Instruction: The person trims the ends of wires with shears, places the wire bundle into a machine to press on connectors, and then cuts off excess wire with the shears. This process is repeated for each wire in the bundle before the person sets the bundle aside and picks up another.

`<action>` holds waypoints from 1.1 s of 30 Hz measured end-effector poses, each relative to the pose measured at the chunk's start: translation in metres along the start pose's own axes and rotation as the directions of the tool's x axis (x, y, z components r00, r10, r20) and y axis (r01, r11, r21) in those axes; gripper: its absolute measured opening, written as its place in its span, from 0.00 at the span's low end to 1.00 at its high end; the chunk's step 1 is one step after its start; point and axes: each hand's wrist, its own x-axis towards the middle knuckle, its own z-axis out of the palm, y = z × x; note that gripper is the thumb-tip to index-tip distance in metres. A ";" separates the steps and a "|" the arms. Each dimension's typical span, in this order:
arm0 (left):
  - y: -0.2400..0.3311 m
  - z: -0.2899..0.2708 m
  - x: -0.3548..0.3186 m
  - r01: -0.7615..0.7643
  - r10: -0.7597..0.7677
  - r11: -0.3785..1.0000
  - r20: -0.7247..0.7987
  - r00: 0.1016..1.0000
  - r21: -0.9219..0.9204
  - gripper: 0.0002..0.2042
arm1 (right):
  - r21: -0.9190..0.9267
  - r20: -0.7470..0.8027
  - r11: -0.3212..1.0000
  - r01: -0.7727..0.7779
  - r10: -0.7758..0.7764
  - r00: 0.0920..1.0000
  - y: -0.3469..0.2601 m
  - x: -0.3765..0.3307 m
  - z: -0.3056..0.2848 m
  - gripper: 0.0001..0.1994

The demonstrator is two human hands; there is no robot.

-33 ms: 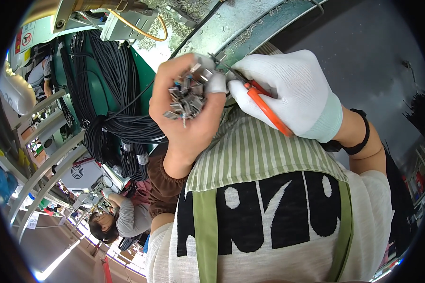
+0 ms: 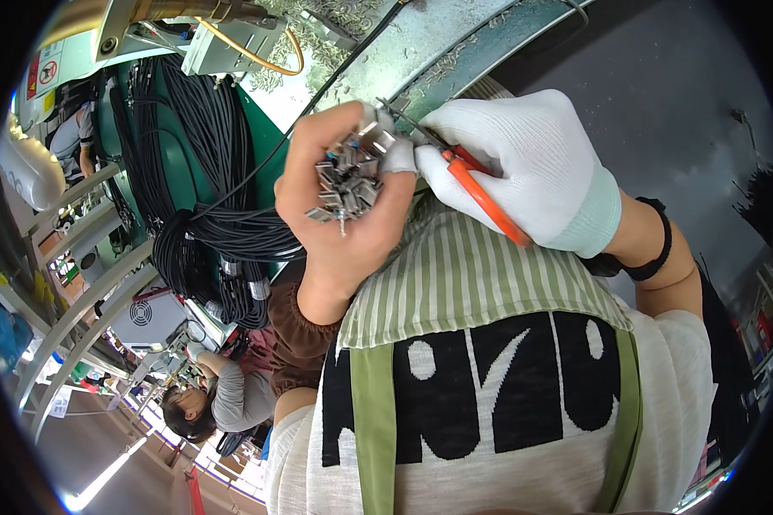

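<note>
My left hand [image 2: 339, 232] is closed around a bundle of small metal connectors [image 2: 349, 182], their silvery ends facing up out of the palm. White covers sit on its thumb and a fingertip; the palm is bare. Between those fingertips a metal piece sticks out toward the right hand, blurred. In a white knit glove, my right hand [image 2: 524, 163] grips pliers [image 2: 481, 197] with orange handles. Their dark jaws point up and left, close to the left fingertips. Whether the jaws touch the metal piece I cannot tell.
Coiled black cables [image 2: 202, 146] lie on a green surface at the left. Small metal scraps [image 2: 339, 64] litter the bench [image 2: 429, 39] beyond my hands. A curved metal rail [image 2: 90, 318] runs along the left. Another person [image 2: 232, 399] works at the lower left.
My left hand has shifted slightly to the right with the connectors. The right hand and pliers are almost unmoved.
</note>
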 end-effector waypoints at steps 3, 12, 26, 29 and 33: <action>0.002 -0.001 -0.001 0.112 -0.110 0.993 0.036 0.993 -0.045 0.10 | 0.061 0.057 0.998 0.000 -0.003 0.998 0.003 -0.001 -0.001 0.07; -0.005 0.003 -0.005 0.246 -0.247 0.969 0.020 0.969 0.034 0.07 | -0.257 -0.023 0.966 0.012 -0.019 1.000 0.005 -0.003 0.003 0.08; -0.059 -0.038 0.032 0.625 -0.594 0.292 0.375 0.712 -0.724 0.07 | 0.204 0.355 0.850 -0.486 0.398 0.846 0.018 0.058 -0.024 0.13; -0.059 -0.033 0.052 0.594 -0.587 0.370 0.316 0.745 -0.714 0.08 | 0.151 0.290 0.928 -0.341 0.288 0.913 0.036 0.077 -0.019 0.13; -0.069 -0.029 0.064 0.595 -0.571 0.466 0.290 0.768 -0.655 0.10 | -0.023 0.067 0.983 0.184 -0.182 0.981 0.064 0.099 0.002 0.13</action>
